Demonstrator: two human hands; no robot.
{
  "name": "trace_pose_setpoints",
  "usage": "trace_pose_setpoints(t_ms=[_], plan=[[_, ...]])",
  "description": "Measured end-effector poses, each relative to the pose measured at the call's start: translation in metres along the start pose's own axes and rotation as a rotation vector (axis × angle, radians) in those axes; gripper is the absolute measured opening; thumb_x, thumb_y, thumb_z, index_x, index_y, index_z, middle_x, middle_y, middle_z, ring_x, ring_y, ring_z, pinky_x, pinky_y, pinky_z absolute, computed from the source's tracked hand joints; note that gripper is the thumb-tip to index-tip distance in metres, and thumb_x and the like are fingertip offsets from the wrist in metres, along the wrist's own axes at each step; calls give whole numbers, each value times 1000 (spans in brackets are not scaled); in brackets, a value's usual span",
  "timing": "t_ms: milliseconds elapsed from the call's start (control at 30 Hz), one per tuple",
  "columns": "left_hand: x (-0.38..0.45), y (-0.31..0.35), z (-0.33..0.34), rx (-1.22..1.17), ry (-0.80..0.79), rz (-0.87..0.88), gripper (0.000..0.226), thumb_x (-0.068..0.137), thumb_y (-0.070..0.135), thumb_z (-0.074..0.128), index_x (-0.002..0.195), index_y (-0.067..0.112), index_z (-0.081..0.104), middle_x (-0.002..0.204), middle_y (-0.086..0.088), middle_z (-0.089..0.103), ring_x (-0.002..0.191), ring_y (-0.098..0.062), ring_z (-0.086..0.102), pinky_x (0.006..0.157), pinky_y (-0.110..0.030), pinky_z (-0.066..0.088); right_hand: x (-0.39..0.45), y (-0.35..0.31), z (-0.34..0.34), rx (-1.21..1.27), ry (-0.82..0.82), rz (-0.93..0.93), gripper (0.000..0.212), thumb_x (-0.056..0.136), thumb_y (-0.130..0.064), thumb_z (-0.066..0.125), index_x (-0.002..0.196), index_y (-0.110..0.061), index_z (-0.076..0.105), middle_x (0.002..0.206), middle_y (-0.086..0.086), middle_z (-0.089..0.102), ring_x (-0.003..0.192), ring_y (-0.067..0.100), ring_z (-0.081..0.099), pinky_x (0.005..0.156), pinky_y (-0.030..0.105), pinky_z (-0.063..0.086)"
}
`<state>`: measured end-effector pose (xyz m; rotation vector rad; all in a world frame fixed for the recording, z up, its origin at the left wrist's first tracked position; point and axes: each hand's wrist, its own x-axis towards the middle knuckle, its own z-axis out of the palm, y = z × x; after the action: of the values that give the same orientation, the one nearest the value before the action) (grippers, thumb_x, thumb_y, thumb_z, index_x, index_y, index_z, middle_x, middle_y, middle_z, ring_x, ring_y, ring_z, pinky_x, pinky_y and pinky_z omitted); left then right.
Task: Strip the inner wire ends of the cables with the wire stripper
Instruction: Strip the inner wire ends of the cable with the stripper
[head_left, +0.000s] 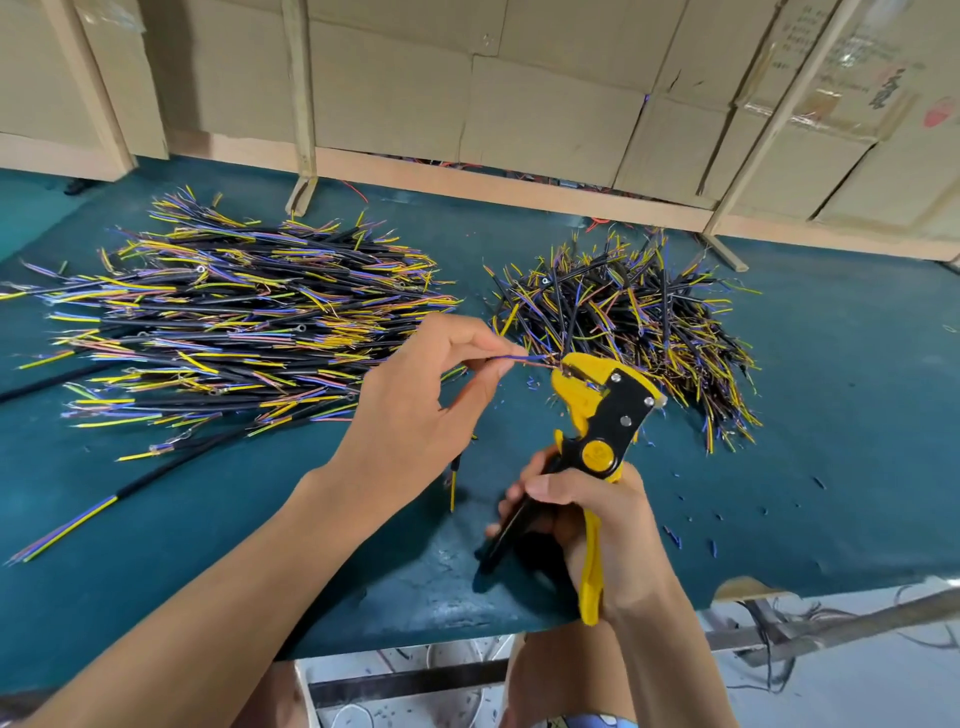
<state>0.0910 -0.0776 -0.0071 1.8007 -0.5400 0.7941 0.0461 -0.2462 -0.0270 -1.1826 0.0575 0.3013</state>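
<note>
My right hand (587, 525) grips the handles of a yellow and black wire stripper (602, 410), its jaws pointing up and left. My left hand (431, 400) pinches a short black cable and feeds its thin inner wires (524, 359), blue and pinkish, into the stripper's jaws. The cable's other end, with a yellow wire (453, 486), hangs below my left palm. A large pile of cables (234, 322) lies to the left, a smaller pile (634, 322) beyond the stripper on the right.
The work surface is a green mat (831, 415) with small bits of cut insulation (675, 535) scattered at the right. Cardboard boxes (519, 104) and wooden strips stand along the back. The table's front edge runs just below my right hand.
</note>
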Motion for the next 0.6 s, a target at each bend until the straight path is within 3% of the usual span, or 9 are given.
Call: trace_pose_setpoints(t_ms=[133, 233, 600], plan=[[2, -7, -7, 129, -9, 126, 20, 94, 1, 67, 107, 15, 72, 104, 0, 72, 101, -11, 67, 88, -24, 52, -5, 3, -8, 47, -75, -34, 21, 62, -10, 80, 77, -1, 70, 73, 21, 62, 70, 35, 65, 70, 49, 58], [4, -8, -6, 170, -53, 245, 20, 90, -11, 65, 102, 1, 74, 106, -3, 74, 97, -26, 67, 85, -34, 54, -5, 5, -6, -7, -93, -58, 19, 65, -9, 80, 79, 0, 71, 74, 21, 63, 72, 35, 66, 72, 49, 58], [3, -7, -6, 168, -116, 342, 15, 92, -12, 63, 96, -3, 74, 109, -3, 74, 95, -30, 65, 85, -36, 53, -4, 2, -7, -64, -114, -84, 18, 69, -10, 79, 81, 0, 71, 76, 20, 65, 74, 35, 67, 73, 50, 59]])
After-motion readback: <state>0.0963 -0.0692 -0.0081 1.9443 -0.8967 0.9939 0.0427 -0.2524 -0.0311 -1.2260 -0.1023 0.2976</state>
